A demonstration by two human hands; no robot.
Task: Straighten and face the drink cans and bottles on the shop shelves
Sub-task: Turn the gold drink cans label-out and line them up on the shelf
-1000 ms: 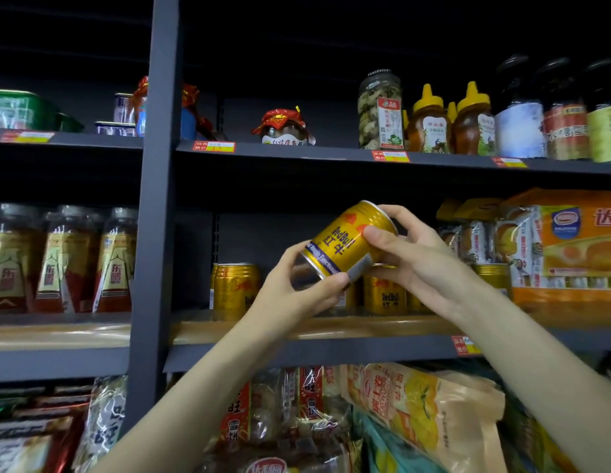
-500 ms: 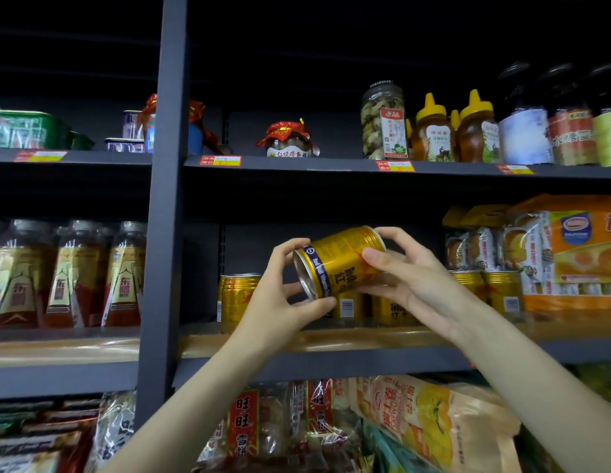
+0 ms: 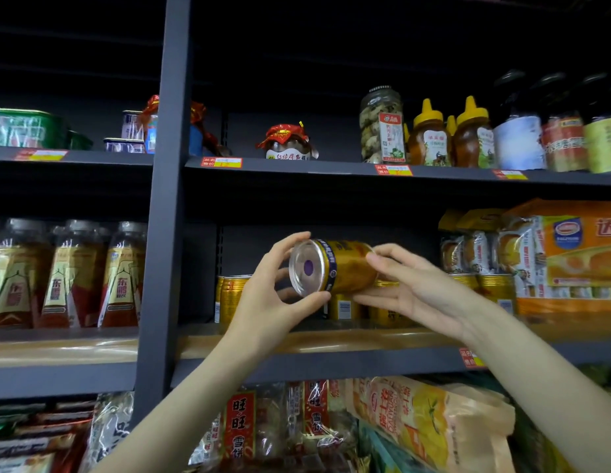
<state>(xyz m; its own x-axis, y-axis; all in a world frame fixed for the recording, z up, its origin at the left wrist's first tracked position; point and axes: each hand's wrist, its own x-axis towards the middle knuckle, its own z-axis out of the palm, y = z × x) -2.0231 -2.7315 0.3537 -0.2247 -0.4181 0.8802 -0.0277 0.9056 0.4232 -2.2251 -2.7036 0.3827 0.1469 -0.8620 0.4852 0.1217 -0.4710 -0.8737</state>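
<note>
The dark upright post (image 3: 164, 206) splits your view, and the middle shelf (image 3: 331, 343) to its right runs under your hands with a pale front lip. Above it the upper shelf (image 3: 297, 167) overhangs, leaving a dark band of free height over the cans. On the right, the orange box (image 3: 577, 254) and wrapped cakes (image 3: 474, 254) close that side. Between the post and the box stands a row of gold cans (image 3: 235, 298), upright, with dark open depth behind them. Left of the post, three bottles (image 3: 68, 278) stand shoulder to shoulder on the neighbouring bay. Snack bags (image 3: 427, 425) fill the shelf below.

Your left hand (image 3: 280, 295) is curled round the can (image 3: 345, 268), thumb under its rim and forefinger arched over the top edge, so it grips the near end. Your right hand (image 3: 420, 285) lies flatter, fingers stretched along the far side of the can, fingertips touching its body; it steadies more than it clamps.

The can lies on its side in the air, above and just in front of the standing row, clear of the shelf lip. Its silvery end with a purple dot faces you, and its gold body points away toward the right. The label is too blurred to read.
</note>
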